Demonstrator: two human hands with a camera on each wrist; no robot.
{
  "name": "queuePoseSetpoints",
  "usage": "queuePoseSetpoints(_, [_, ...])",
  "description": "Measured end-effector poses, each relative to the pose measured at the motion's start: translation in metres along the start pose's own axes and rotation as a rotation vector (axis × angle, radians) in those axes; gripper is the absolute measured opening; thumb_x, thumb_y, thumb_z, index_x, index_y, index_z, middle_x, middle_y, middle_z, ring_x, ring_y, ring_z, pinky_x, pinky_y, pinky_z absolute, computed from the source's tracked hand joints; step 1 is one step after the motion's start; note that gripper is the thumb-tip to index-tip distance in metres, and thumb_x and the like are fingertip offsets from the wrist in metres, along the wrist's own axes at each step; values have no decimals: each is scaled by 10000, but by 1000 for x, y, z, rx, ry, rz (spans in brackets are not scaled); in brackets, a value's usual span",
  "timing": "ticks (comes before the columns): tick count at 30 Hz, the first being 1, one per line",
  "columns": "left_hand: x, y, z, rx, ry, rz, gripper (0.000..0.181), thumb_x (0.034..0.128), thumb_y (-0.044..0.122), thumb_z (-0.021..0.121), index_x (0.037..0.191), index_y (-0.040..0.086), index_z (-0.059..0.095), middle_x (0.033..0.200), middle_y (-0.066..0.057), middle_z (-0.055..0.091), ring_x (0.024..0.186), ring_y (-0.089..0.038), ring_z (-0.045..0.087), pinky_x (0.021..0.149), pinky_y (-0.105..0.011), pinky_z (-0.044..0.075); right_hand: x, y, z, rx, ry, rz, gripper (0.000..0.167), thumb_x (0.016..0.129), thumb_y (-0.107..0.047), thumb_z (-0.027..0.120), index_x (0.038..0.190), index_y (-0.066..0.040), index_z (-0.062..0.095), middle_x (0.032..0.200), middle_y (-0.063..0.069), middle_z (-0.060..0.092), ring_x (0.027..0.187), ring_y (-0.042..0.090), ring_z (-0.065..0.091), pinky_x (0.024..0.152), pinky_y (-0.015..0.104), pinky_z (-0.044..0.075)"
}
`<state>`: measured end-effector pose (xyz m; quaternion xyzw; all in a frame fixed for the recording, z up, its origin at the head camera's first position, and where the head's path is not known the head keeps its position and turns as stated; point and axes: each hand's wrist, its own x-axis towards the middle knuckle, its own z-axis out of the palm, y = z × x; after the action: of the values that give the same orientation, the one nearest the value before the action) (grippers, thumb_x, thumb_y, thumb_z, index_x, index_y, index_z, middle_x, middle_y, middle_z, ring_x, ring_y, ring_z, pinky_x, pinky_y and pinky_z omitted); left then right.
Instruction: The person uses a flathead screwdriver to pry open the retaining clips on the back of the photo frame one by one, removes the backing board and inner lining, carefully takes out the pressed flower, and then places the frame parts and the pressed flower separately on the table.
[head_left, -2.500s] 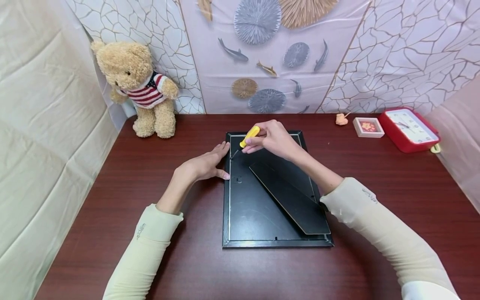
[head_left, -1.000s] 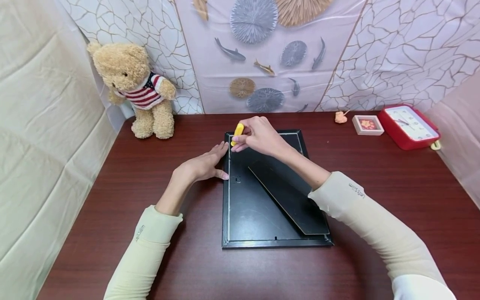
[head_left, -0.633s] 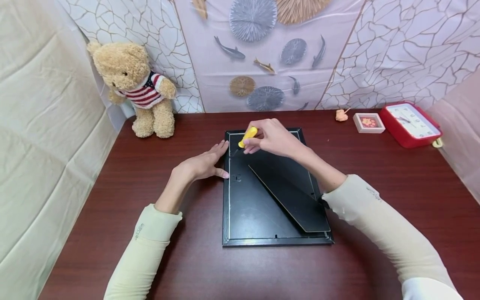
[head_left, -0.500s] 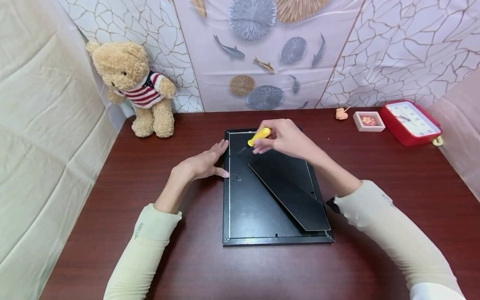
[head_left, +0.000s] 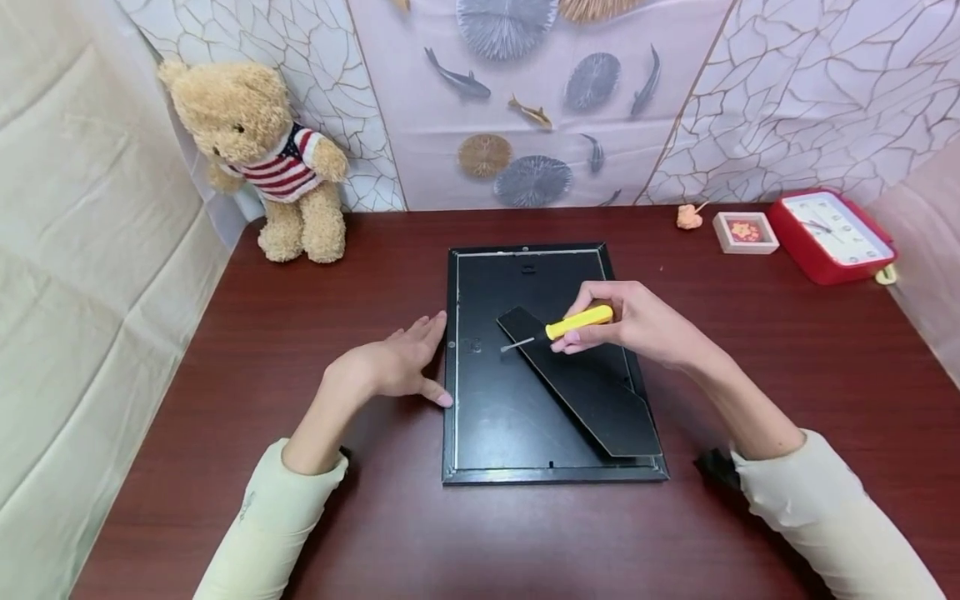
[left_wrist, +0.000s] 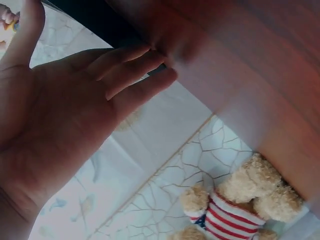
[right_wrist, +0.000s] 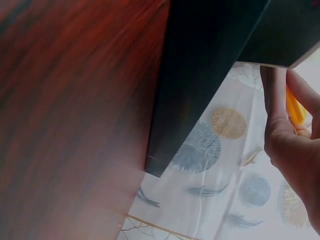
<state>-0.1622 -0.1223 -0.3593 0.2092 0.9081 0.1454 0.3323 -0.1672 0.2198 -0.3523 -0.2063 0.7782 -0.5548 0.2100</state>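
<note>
A black picture frame [head_left: 517,450] lies back side up on the table, its long stand leg [head_left: 585,392] slanting over the backing board toward the lower right. My right hand [head_left: 637,325] grips a yellow-handled screwdriver [head_left: 581,321] above the stand leg, its metal tip pointing left over the board. In the right wrist view the fingers curl round the yellow handle, partly hidden behind the leg. My left hand [head_left: 390,367] lies at the frame's left edge with its fingers extended, the thumb touching the rim. The left wrist view shows those straight fingers [left_wrist: 135,75] beside the dark frame.
On the dark red wooden table [head_left: 360,283] a teddy bear [head_left: 262,158] stands at the back left. A small peach-coloured item [head_left: 689,217], a little framed box [head_left: 745,232] and a red clock [head_left: 832,233] are at the back right. A patterned wall covering rises behind.
My right hand has lifted the screwdriver off the frame's upper left edge and moved it right and toward me. My left hand has slid a little down the left edge.
</note>
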Motion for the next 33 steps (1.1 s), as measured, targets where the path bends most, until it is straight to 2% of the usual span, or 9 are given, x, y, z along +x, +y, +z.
queuePoseSetpoints(2, [-6, 8, 2, 10, 16, -7, 1266, 978, 399, 848, 1737, -15, -77, 1833, -243, 26, 1718, -381, 25, 1381, -556, 105, -2, -3, 2, -13, 2, 16, 157, 973, -15, 816, 1066, 35, 700, 1072, 197, 823, 986, 301, 838, 906, 284, 654])
queuePoseSetpoints(6, [-6, 13, 5, 42, 43, -12, 1295, 956, 370, 868, 1733, -19, -92, 1836, -229, 13, 1717, -381, 34, 1368, -590, 151, -1, -6, 6, 1, -16, 43, 156, 972, 9, 804, 1057, 53, 681, 1090, 209, 823, 990, 287, 839, 911, 296, 656])
queuePoseSetpoints(12, [-6, 11, 8, 48, 33, -17, 1279, 952, 371, 868, 1737, -21, -62, 1843, -197, -31, 1720, -370, 5, 1363, -589, 177, 5, -6, 14, -2, -49, 67, 146, 972, 30, 793, 1050, 48, 671, 1088, 193, 830, 974, 253, 836, 900, 319, 663])
queuePoseSetpoints(21, [-2, 7, 8, 9, 48, 29, 1222, 978, 325, 850, 1739, -24, -40, 1840, -205, -23, 1716, -386, -5, 1378, -550, 136, 7, -7, 22, -30, -63, 61, 126, 965, 93, 759, 1046, 56, 671, 1090, 208, 818, 948, 213, 840, 871, 324, 669])
queuePoseSetpoints(29, [-4, 5, 8, 14, 45, 29, 1230, 973, 333, 853, 1738, -25, -40, 1839, -206, -20, 1716, -384, -3, 1382, -522, 133, 12, -5, 30, -38, -114, 61, 123, 984, 71, 748, 1070, 46, 662, 1117, 206, 815, 997, 284, 838, 888, 328, 666])
queuePoseSetpoints(33, [-4, 5, 8, 17, 45, 26, 1229, 973, 332, 853, 1738, -26, -40, 1840, -205, -20, 1716, -383, -1, 1383, -520, 132, 13, -6, 40, -78, -116, 29, 126, 976, 67, 766, 1059, 28, 680, 1111, 194, 807, 981, 315, 838, 858, 335, 670])
